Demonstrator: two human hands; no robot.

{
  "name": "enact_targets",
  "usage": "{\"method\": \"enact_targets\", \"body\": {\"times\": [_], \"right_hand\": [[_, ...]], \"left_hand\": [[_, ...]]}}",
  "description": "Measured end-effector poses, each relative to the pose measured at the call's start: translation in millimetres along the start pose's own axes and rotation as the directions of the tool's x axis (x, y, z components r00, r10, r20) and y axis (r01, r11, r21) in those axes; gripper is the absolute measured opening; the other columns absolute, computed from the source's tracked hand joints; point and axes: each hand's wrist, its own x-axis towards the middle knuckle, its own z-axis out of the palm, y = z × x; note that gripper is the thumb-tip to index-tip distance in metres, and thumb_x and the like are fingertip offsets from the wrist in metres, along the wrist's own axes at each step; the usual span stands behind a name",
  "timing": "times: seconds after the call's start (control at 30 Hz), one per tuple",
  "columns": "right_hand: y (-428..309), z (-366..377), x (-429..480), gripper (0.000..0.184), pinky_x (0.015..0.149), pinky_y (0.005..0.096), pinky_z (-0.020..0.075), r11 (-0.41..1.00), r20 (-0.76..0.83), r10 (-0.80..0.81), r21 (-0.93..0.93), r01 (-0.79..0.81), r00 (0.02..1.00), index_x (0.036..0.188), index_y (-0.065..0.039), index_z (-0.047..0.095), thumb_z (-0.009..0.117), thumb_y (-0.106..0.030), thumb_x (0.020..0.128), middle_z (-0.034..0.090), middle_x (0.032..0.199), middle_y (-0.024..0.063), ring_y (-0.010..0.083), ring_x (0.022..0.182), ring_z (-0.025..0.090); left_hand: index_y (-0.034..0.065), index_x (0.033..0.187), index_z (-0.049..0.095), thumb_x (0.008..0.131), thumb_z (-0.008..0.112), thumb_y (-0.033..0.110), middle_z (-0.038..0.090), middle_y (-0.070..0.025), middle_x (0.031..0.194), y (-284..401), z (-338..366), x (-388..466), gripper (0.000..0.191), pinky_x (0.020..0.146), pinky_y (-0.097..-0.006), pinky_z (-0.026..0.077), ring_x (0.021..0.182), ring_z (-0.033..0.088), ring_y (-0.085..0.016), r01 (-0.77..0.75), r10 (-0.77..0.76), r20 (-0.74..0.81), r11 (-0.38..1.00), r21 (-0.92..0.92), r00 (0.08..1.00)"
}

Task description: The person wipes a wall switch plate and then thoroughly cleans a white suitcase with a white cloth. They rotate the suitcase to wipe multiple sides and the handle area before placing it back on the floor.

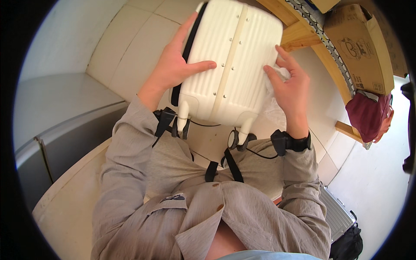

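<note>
A small white ribbed hard-shell suitcase (227, 61) is tilted in front of me, its lower end with caster wheels (233, 139) towards my lap. Down the middle of its shell runs a cream strip with rivets on both sides. My left hand (182, 61) grips the suitcase's left edge, thumb on the ribbed shell and fingers along the dark side. At the right edge is my right hand (291, 81), fingertips by the shell, with a crumpled white cloth or tissue (282, 74) between its thumb and fingers. Part of this white material is hidden by the hand.
A wooden shelf frame (300, 34) with a cardboard box (360, 48) stands at upper right, a maroon cloth (367, 115) below it. Left is a grey cabinet-like surface (65, 97). A silver ribbed case (336, 211) and a black bag (349, 242) lie at lower right. Cables hang near both wrists.
</note>
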Motion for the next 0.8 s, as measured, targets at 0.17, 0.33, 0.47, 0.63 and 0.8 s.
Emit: {"method": "enact_targets", "body": {"times": [0.17,0.33,0.47,0.63,0.8], "right_hand": [[19.4,12.5,-6.3,0.046,0.083,0.0373,0.0607,0.998,0.091,0.048,0.023,-0.050,0.995,0.136,-0.010,0.078,0.088,-0.019,0.092,0.084,0.112,0.0165,0.0262,0.103,0.080],[29.6,5.8,-6.3,0.039,0.078,0.0353,0.0598,0.999,0.142,-0.021,-0.020,0.024,0.990,0.128,-0.009,0.079,0.088,-0.022,0.092,0.084,0.108,0.0150,0.0232,0.091,0.078],[24.4,-9.1,24.2,0.038,0.075,0.0330,0.0582,0.989,0.044,0.088,-0.125,-0.082,0.995,0.125,-0.007,0.079,0.088,-0.025,0.093,0.084,0.105,0.0097,0.0198,0.081,0.074],[15.0,2.5,45.8,0.047,0.111,0.0410,0.0528,0.932,-0.164,-0.088,0.333,0.139,0.982,0.148,-0.002,0.065,0.072,-0.006,0.102,0.070,0.145,0.0161,0.0231,0.116,0.068],[24.9,23.2,16.2,0.058,0.124,0.0554,0.0439,0.906,0.308,-0.387,-0.051,0.421,0.869,0.161,-0.008,0.056,0.060,-0.002,0.104,0.058,0.161,0.0261,0.0461,0.147,0.057]], "left_hand": [[0.0185,0.176,0.036,0.081,0.098,0.019,0.036,-0.0135,0.180,-23.8,-5.1,-3.6,0.113,0.132,-0.0451,0.035,0.164,0.038,-0.031,0.082,-0.091,0.087,0.992,0.093,0.992],[0.0243,0.173,0.043,0.083,0.096,0.019,0.030,-0.0143,0.183,-22.5,-17.1,-2.2,0.104,0.129,-0.0466,0.041,0.165,0.035,-0.033,0.070,-0.103,0.151,0.975,0.211,0.983],[0.0279,0.176,0.038,0.079,0.100,0.024,0.027,-0.0141,0.184,-13.7,-28.0,-4.3,0.115,0.129,-0.0486,0.041,0.165,0.035,-0.034,0.051,-0.130,0.264,0.956,0.288,0.956],[0.0329,0.179,0.027,0.073,0.101,0.026,0.036,-0.0125,0.180,-4.7,-34.9,-9.8,0.129,0.127,-0.0501,0.041,0.160,0.042,-0.034,0.113,-0.224,0.373,0.948,0.299,0.900],[0.0234,0.180,0.020,0.075,0.101,0.024,0.037,-0.0155,0.178,-0.9,-36.3,-2.4,0.132,0.127,-0.0460,0.038,0.158,0.042,-0.032,0.160,-0.259,0.444,0.955,0.249,0.858]]}}
